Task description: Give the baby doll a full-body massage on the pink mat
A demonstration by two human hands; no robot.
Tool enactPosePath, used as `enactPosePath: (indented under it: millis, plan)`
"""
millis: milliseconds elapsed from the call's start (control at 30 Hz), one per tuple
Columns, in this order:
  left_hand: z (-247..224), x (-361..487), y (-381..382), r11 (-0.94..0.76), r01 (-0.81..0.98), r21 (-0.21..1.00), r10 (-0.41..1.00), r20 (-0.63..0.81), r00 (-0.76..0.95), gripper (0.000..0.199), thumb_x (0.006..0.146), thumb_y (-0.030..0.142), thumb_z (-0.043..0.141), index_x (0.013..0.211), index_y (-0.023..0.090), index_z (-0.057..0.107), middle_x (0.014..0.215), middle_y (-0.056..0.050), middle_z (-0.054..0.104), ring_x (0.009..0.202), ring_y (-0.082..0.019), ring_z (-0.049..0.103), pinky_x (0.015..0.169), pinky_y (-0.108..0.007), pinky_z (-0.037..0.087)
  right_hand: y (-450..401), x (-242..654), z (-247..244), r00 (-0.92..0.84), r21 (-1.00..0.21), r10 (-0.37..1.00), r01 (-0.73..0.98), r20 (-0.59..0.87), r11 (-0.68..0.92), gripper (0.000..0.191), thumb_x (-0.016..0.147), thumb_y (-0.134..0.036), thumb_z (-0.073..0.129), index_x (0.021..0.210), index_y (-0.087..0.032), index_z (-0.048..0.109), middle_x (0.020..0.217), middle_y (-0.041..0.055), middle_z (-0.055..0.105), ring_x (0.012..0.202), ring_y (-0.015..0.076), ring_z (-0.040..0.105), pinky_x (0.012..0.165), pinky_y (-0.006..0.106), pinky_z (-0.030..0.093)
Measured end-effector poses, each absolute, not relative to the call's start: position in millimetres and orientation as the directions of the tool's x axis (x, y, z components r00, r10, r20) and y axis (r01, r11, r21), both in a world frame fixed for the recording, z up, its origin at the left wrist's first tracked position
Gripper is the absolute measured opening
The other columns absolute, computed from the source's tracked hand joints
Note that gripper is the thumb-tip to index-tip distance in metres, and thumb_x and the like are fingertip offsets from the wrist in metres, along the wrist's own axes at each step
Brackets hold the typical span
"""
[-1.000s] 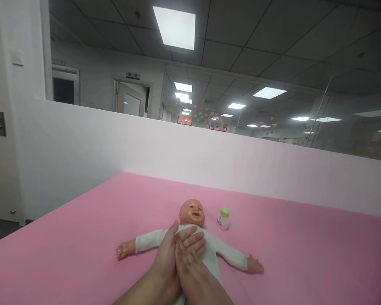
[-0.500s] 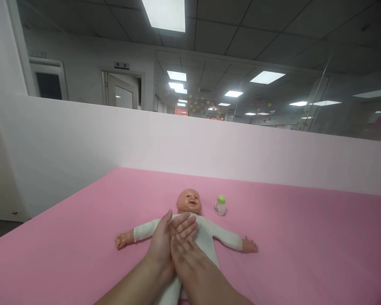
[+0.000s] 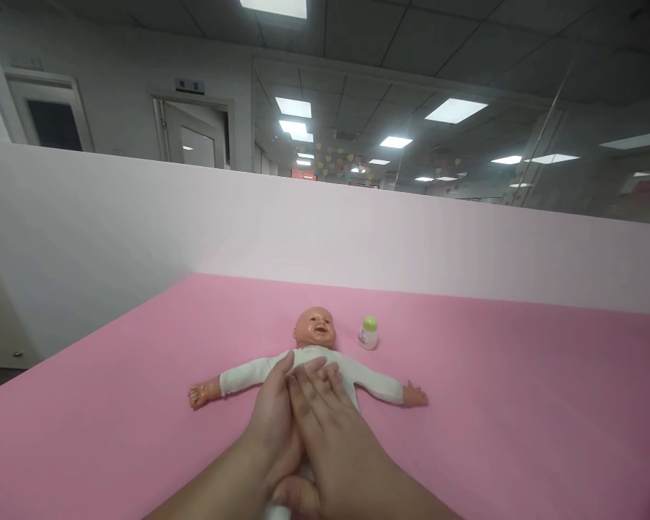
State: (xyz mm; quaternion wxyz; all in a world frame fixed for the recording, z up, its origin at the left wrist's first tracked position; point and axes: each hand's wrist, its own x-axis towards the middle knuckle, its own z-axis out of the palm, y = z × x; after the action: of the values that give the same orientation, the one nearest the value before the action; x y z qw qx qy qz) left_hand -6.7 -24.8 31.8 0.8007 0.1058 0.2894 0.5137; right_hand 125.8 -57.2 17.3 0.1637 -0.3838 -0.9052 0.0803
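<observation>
A baby doll [image 3: 254,371] with a white cloth body lies on its back, head away from me and arms stretched out to both sides. Above its torso, my left hand [image 3: 275,422] is turned palm up with the fingers extended. My right hand [image 3: 330,426] lies flat, palm down, across the left palm and fingers, its fingers stretched out. Both hands hide most of the doll's belly and legs; whether they touch the doll I cannot tell. To the right of the doll's head stands a small clear bottle [image 3: 367,338] with a green cap.
The doll and bottle rest on a pink padded surface [image 3: 498,390]. A white low wall [image 3: 357,231] borders it at the back and left. Beyond are glass panels, a partly open door [image 3: 198,141] and lit ceiling lamps.
My right hand has slid forward over the left palm, now covering more of the left fingers. The view has tilted down slightly, so the doll and bottle sit higher in the picture.
</observation>
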Motion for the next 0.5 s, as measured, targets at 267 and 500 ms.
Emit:
enactPosePath:
  millis: [267, 500]
  plan:
    - [34, -35, 5, 0.296, -0.775, 0.559, 0.950, -0.254, 0.180, 0.062, 0.102, 0.051, 0.052, 0.145, 0.007, 0.057, 0.138, -0.027, 0.067, 0.127, -0.036, 0.069, 0.105, -0.052, 0.059, -73, 126, 35, -0.733, -0.343, 0.618, 0.525, 0.282, 0.779, 0.101, 0.102, -0.069, 0.055, 0.171, -0.013, 0.008, 0.175, 0.0161, 0.009, 0.164, 0.0309, 0.008, 0.135, 0.051, 0.008]
    - [30, -24, -9, 0.340, -0.775, 0.533, 0.937, -0.260, 0.232, 0.067, 0.098, 0.055, 0.059, 0.145, 0.007, 0.059, 0.140, -0.028, 0.066, 0.132, -0.039, 0.065, 0.107, -0.053, 0.058, -65, 120, 3, -0.719, -0.339, 0.562, 0.452, 0.409, 0.825, 0.115, 0.100, -0.078, 0.049, 0.169, -0.006, -0.009, 0.174, 0.0228, -0.001, 0.164, 0.0350, 0.004, 0.134, 0.055, 0.009]
